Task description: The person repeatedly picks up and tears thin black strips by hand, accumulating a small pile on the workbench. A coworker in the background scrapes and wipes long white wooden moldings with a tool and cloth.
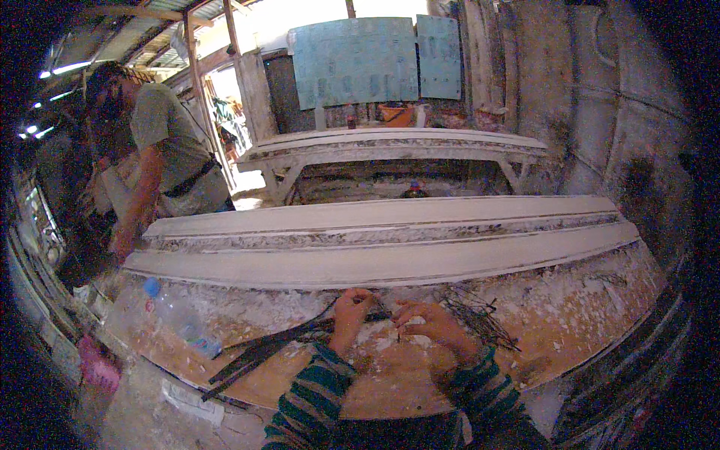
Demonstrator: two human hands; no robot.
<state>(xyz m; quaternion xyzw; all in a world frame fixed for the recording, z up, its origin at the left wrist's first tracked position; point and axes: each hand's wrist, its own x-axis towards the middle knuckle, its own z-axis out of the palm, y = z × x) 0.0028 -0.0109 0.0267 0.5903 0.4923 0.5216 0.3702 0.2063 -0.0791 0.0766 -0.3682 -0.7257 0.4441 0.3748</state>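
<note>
Partly, the left hand point(351, 307) hides long dark strips point(259, 350).

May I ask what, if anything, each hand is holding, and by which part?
The left hand seems to hold a dark strip near its far end; whether the right hand holds anything cannot be told.

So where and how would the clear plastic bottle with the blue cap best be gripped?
Probably around mid-body: the left hand could come to the clear plastic bottle from its right, over the long, flat black strips. The body looks slender and its right side is unobstructed; the blue cap points away leftward. Whether it stands or lies is unclear.
</note>
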